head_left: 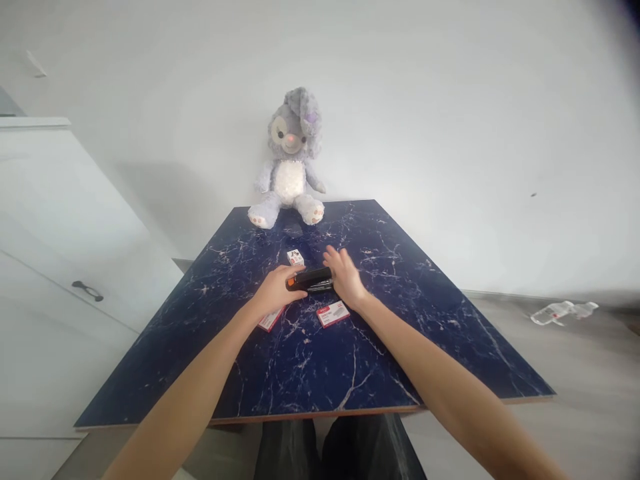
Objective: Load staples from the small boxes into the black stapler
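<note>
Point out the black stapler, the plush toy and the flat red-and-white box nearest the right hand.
Black stapler (316,275): head view, on its upper arm.
Plush toy (290,181): head view, on its pale belly.
Flat red-and-white box (333,314): head view, on its printed top.

A black stapler (316,275), long and narrow, lies crosswise between the left fingers (295,269) and the right fingers (336,259), just above the worktop (410,300) or on it; which cannot be told. Its left end, marked by an orange patch (291,283), sits pinched between the left fingers and thumb. The other end reaches the palm side of the right hand (350,280), nearer the person than the outstretched right fingers. Between its glossy lower part and smooth upper part runs a thin greyish streak
</note>
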Tool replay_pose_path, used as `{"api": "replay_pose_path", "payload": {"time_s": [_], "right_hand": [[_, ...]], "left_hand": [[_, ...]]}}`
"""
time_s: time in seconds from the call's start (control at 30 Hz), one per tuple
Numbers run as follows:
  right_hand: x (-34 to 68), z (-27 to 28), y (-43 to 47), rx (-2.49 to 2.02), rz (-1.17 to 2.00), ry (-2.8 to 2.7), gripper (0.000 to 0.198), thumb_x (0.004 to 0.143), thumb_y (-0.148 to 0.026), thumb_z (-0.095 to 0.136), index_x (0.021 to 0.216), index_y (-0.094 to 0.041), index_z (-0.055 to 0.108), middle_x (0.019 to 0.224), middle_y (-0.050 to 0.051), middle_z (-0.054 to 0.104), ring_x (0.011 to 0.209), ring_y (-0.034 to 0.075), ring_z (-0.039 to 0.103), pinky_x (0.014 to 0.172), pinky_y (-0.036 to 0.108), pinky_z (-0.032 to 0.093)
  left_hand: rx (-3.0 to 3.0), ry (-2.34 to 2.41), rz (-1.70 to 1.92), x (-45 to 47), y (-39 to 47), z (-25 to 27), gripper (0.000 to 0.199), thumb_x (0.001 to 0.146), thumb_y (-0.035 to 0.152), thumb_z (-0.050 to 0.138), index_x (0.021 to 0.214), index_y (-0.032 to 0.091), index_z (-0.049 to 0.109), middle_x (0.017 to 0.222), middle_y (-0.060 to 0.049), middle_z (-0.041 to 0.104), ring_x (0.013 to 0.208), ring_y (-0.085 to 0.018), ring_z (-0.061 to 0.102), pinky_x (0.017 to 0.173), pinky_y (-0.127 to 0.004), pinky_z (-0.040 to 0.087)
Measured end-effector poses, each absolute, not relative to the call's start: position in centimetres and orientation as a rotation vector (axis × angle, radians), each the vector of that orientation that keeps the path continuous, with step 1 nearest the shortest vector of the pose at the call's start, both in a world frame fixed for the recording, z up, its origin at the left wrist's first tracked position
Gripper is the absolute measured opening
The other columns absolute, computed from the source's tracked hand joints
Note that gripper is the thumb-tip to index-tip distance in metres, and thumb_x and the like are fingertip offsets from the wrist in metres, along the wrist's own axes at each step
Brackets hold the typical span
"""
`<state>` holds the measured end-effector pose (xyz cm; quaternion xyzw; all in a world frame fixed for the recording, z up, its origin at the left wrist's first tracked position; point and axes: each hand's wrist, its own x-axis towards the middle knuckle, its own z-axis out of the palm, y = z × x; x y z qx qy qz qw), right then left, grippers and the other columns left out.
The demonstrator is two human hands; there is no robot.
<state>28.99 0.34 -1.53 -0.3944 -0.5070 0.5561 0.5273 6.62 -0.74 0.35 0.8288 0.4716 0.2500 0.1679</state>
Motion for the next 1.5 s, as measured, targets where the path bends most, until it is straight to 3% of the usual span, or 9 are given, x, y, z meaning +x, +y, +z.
{"api": "replay_pose_path", "payload": {"time_s": [0.13,0.47,0.83,1.0,1.13,1.2,1.3,1.4,1.5], "right_hand": [[27.4,-1.0,-0.3,-0.875,1.411,-1.236,0.075,0.093,-0.076,0.020,0.157,-0.037,0.021,0.164,-0.002,0.022,0.150,0.022,0.024,0.121,0.051,0.022],[27.9,-0.9,-0.6,-0.780,1.330,-1.396,0.080,0.091,-0.079,0.022,0.159,-0.039,0.008,0.166,-0.002,0.013,0.146,0.025,0.034,0.120,0.050,0.026],[27.3,0.4,-2.0,-0.758,1.251,-1.486,0.073,0.095,-0.072,0.016,0.159,-0.038,0.007,0.166,-0.004,0.014,0.147,0.024,0.032,0.120,0.049,0.024],[28.2,-0.3,-1.4,-1.151,0.787,-1.472,0.070,0.098,-0.067,0.022,0.156,-0.029,0.025,0.160,0.006,0.030,0.145,0.026,0.032,0.121,0.046,0.021],[30.5,-0.1,-1.0,-1.419,0.565,-1.498,0.063,0.096,-0.068,0.030,0.141,-0.028,0.048,0.139,0.011,0.054,0.126,0.031,0.054,0.110,0.049,0.038],[31.2,0.0,-0.9,-1.469,0.743,-1.549,0.062,0.094,-0.070,0.032,0.136,-0.029,0.053,0.127,0.011,0.062,0.101,0.030,0.067,0.094,0.046,0.051],[31.2,-0.4,-0.8,-1.425,1.045,-1.570,0.066,0.092,-0.075,0.031,0.139,-0.031,0.049,0.125,0.011,0.063,0.070,0.022,0.070,0.070,0.040,0.058],[30.5,-0.9,-0.7,-1.258,1.110,-1.536,0.066,0.093,-0.073,0.032,0.143,-0.032,0.046,0.136,0.008,0.058,0.082,0.021,0.071,0.076,0.038,0.059],[30.1,-1.2,-0.8,-1.205,1.038,-1.592,0.061,0.095,-0.068,0.033,0.141,-0.031,0.049,0.138,0.008,0.056,0.093,0.021,0.069,0.087,0.038,0.056]], "left_hand": [[2.361,1.345,0.738,7.0,-0.9,0.5,0.063,0.076,0.040,0.078,0.135,0.029,0.060,0.123,-0.008,0.065,0.110,-0.028,0.062,0.098,-0.042,0.048],[2.301,1.331,0.779,6.8,-0.7,-0.2,0.072,0.072,0.041,0.082,0.138,0.029,0.057,0.125,-0.011,0.062,0.108,-0.028,0.065,0.100,-0.044,0.049],[2.348,1.336,0.752,6.9,-0.8,0.1,0.075,0.070,0.046,0.083,0.138,0.029,0.057,0.117,-0.010,0.064,0.105,-0.029,0.063,0.094,-0.042,0.049],[2.524,1.473,0.781,8.2,-2.4,0.2,0.075,0.075,0.057,0.074,0.141,0.027,0.055,0.108,-0.012,0.065,0.102,-0.031,0.061,0.092,-0.044,0.047],[2.441,1.266,0.725,8.3,-3.2,0.7,0.064,0.089,0.054,0.060,0.146,0.029,0.048,0.116,-0.010,0.068,0.104,-0.028,0.065,0.091,-0.040,0.050],[2.314,1.161,0.677,8.1,-3.3,0.9,0.063,0.090,0.051,0.058,0.147,0.029,0.044,0.116,-0.007,0.071,0.096,-0.025,0.069,0.085,-0.037,0.053],[2.106,1.029,0.629,8.1,-3.2,1.0,0.060,0.092,0.047,0.055,0.148,0.028,0.042,0.116,-0.007,0.072,0.083,-0.021,0.071,0.076,-0.034,0.056],[2.094,1.075,0.734,7.6,-2.6,1.1,0.046,0.096,0.041,0.049,0.138,0.025,0.053,0.111,-0.006,0.073,0.085,-0.020,0.071,0.078,-0.033,0.056],[2.268,1.397,0.935,6.3,-1.4,1.3,0.035,0.092,0.027,0.051,0.123,0.024,0.064,0.107,-0.006,0.074,0.098,-0.024,0.067,0.090,-0.039,0.052]]}}
